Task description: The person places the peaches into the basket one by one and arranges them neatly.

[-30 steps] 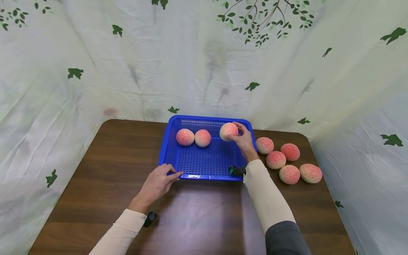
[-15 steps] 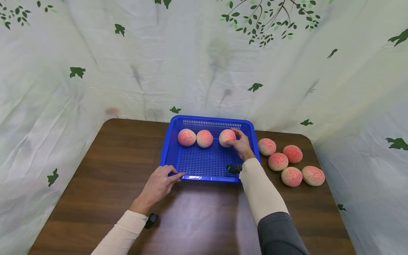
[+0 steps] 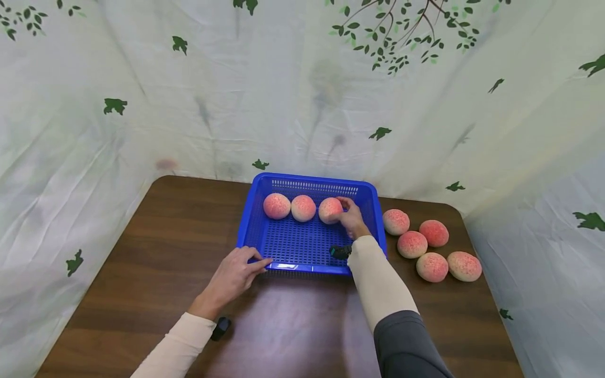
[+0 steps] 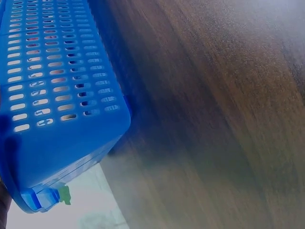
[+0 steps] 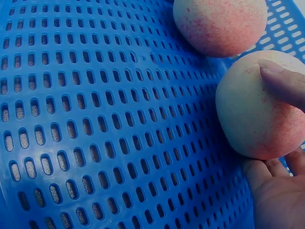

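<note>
Inside the blue plastic basket (image 3: 302, 269), my right hand (image 3: 351, 218) holds a pink and cream peach (image 3: 329, 210) between thumb and fingers. Seen from the right wrist, the thumb lies over this peach (image 5: 257, 109) and the fingers come from its far side, low against the basket floor. Two more peaches, one at the left (image 3: 277, 206) and one in the middle (image 3: 303, 208), sit in a row along the back. My left hand (image 3: 233, 273) grips the basket's front left corner, its thumb along the rim. In the left wrist view the basket wall (image 4: 62, 133) hides most of that hand.
Several peaches (image 3: 412, 244) lie loose on the brown wooden table (image 3: 189, 220), right of the basket. Pale curtains (image 3: 283, 105) with printed leaves hang behind the table and along its sides.
My right hand has lowered the peach into the basket and brought it left, closer to the other two. The left hand has stayed at the basket's corner.
</note>
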{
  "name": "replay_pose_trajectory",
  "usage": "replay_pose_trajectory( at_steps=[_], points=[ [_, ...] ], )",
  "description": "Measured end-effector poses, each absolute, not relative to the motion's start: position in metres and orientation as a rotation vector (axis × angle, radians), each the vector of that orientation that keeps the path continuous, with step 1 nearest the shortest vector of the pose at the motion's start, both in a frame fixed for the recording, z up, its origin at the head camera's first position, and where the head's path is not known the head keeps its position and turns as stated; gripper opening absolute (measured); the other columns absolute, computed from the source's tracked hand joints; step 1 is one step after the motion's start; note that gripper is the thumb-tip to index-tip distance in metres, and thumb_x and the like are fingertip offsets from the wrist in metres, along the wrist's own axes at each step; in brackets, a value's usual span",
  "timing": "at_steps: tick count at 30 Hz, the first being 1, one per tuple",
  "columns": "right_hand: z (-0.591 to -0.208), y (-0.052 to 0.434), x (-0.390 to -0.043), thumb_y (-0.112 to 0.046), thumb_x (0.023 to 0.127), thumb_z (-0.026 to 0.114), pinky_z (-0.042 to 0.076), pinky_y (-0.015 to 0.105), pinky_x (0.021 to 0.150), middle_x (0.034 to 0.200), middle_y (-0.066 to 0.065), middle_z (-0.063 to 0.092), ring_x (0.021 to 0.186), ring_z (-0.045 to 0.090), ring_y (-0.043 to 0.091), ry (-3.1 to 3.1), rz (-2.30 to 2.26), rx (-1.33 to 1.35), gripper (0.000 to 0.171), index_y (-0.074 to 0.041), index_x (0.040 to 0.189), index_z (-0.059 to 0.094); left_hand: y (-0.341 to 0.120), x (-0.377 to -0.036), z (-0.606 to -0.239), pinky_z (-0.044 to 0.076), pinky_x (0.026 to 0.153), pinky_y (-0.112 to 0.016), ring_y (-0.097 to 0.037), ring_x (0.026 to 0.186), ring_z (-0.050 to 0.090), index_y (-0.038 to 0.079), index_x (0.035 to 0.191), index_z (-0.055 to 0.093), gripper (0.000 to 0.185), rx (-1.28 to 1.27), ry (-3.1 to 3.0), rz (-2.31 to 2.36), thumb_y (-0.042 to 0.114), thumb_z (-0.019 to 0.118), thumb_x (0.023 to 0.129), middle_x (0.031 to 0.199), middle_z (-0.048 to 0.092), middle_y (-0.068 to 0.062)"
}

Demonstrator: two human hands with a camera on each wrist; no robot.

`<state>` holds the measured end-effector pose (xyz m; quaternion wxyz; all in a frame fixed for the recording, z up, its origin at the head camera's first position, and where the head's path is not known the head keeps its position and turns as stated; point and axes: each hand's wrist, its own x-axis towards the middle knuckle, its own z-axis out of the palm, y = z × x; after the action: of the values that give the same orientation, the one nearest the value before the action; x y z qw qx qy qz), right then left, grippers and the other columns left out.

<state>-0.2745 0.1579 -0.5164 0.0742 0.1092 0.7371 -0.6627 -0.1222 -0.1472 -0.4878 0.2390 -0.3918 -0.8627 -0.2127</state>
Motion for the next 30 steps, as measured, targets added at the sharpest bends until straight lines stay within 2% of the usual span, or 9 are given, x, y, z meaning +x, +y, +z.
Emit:
replay_pose_trajectory(
  at_steps=[4,7,11,16,24,30],
  points=[
    [-0.518,0.156,-0.275,0.017,0.069,0.073,0.04,0.044,0.1,0.134,0.02,0.046,0.121,0.044,0.032,2.197,-1.972,0.3,0.074,-0.001,0.135,0.048,-0.148,-0.121,-0.488,0.048,0.07,-0.035,-0.019,0.076,0.057,0.011,0.099,0.077,0.02,-1.072,-2.351,-0.592,0.013,0.078,0.079,0.083,0.06,-0.002],
    [-0.52,0.155,-0.277,0.018,0.068,0.073,0.042,0.043,0.096,0.132,0.02,0.047,0.117,0.047,0.032,2.203,-1.956,0.283,0.074,-0.004,0.136,0.051,-0.147,-0.119,-0.488,0.049,0.07,-0.036,-0.019,0.077,0.058,0.011,0.1,0.077,0.018,-1.063,-2.36,-0.595,0.015,0.075,0.082,0.084,0.061,-0.003],
    [-0.52,0.155,-0.278,0.017,0.068,0.072,0.041,0.045,0.098,0.134,0.02,0.047,0.119,0.047,0.033,2.246,-1.889,0.269,0.076,-0.007,0.137,0.051,-0.146,-0.117,-0.49,0.05,0.072,-0.037,-0.021,0.08,0.06,0.011,0.102,0.077,0.027,-1.055,-2.378,-0.558,0.004,0.078,0.076,0.087,0.063,-0.004],
    [-0.518,0.154,-0.279,0.012,0.07,0.073,0.04,0.046,0.1,0.136,0.019,0.046,0.121,0.046,0.034,2.301,-1.768,0.278,0.077,-0.011,0.14,0.049,-0.146,-0.113,-0.495,0.05,0.077,-0.04,-0.024,0.084,0.063,0.009,0.104,0.075,0.037,-1.051,-2.36,-0.515,-0.008,0.068,0.072,0.094,0.067,-0.008],
    [-0.518,0.155,-0.28,0.009,0.071,0.075,0.05,0.04,0.081,0.127,0.019,0.051,0.11,0.052,0.03,2.276,-1.709,0.33,0.081,-0.016,0.142,0.045,-0.145,-0.112,-0.5,0.049,0.08,-0.04,-0.023,0.088,0.065,0.006,0.105,0.074,0.039,-1.051,-2.33,-0.477,-0.009,0.057,0.074,0.098,0.071,-0.008],
    [-0.518,0.154,-0.28,0.007,0.071,0.076,0.049,0.041,0.086,0.128,0.021,0.05,0.11,0.052,0.031,2.303,-1.659,0.303,0.082,-0.013,0.144,0.043,-0.144,-0.111,-0.505,0.049,0.08,-0.04,-0.024,0.088,0.065,0.005,0.106,0.074,0.044,-1.037,-2.305,-0.479,-0.015,0.062,0.069,0.102,0.072,-0.008]
  ],
)
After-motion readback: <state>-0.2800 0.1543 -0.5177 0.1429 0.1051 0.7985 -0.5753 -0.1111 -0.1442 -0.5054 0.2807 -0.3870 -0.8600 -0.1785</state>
